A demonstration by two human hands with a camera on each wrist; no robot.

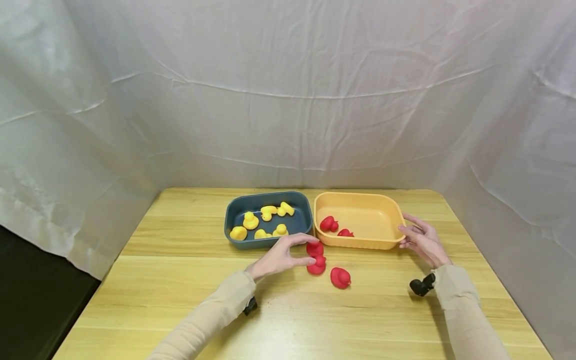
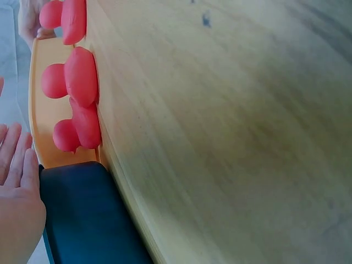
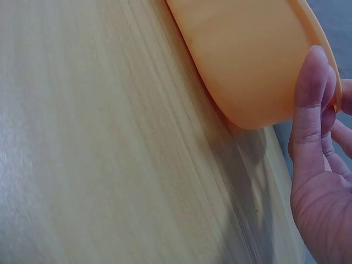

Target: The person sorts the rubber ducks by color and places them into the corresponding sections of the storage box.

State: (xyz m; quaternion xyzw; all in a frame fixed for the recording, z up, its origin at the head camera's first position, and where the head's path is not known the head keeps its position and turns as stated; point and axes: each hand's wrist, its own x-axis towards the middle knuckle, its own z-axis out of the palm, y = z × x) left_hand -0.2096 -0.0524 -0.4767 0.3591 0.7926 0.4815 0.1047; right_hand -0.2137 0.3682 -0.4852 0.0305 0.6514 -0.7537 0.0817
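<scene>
My left hand [image 1: 278,257] reaches over two red rubber ducks that touch each other, one behind [image 1: 314,248] and one in front [image 1: 317,267]. Its thumb and fingers are spread apart around them; in the left wrist view a gap shows between the fingers [image 2: 19,159] and the ducks. A third red duck [image 1: 340,278] lies on the table to the right. At the right end of the orange tray [image 1: 366,215], my right hand [image 1: 425,243] pinches the rim, thumb on the near side and fingers beyond. Two more red ducks [image 1: 329,224] lie inside that tray.
A dark blue tray [image 1: 249,245] stands left of the orange one, their ends touching or nearly so, with several yellow ducks [image 1: 250,220] in it. Both trays are toward the back of the wooden table [image 1: 180,280]. A pale curtain [image 1: 288,125] hangs behind and at the sides.
</scene>
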